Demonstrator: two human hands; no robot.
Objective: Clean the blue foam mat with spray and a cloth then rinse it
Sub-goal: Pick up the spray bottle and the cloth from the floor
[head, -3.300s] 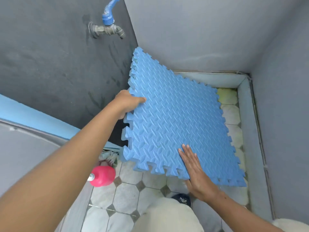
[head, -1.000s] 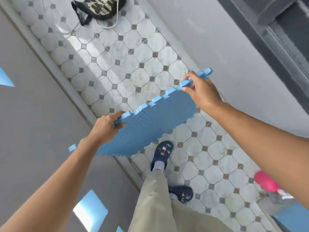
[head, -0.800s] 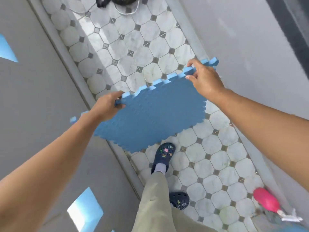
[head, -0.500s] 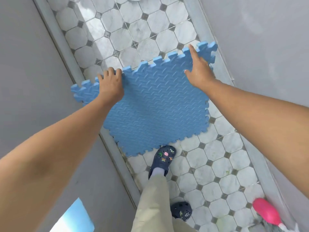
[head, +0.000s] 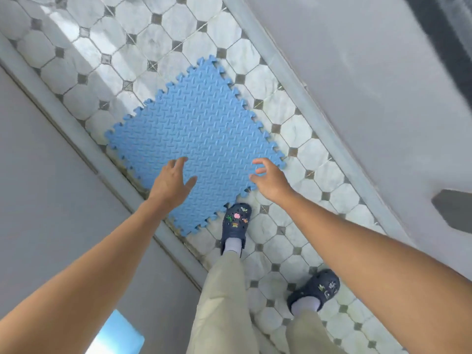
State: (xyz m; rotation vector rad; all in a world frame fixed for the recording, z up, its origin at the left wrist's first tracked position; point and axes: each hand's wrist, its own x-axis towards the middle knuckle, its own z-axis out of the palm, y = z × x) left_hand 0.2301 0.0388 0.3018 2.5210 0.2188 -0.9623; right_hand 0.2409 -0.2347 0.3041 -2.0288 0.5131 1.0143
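Head view: blue foam mat (head: 199, 139) is lying flat on the tiled floor (head: 306, 221), textured side up and turned diamond-wise. Its left edge is running along the pale kerb (head: 76, 134) under the left wall. Left hand (head: 169, 183) is hovering over the mat's near part, fingers spread and relaxed, gripping nothing; can't tell if it is touching. Right hand (head: 270, 178) is hanging over the mat's near right edge, fingers loosely curled, also holding nothing. Dark clog (head: 235, 222) with charms is standing just beside the mat's near edge, and a second clog (head: 316, 288) is standing further back. Beige trousers (head: 224, 302) are showing below. Grey wall (head: 357, 72) is running along the right.
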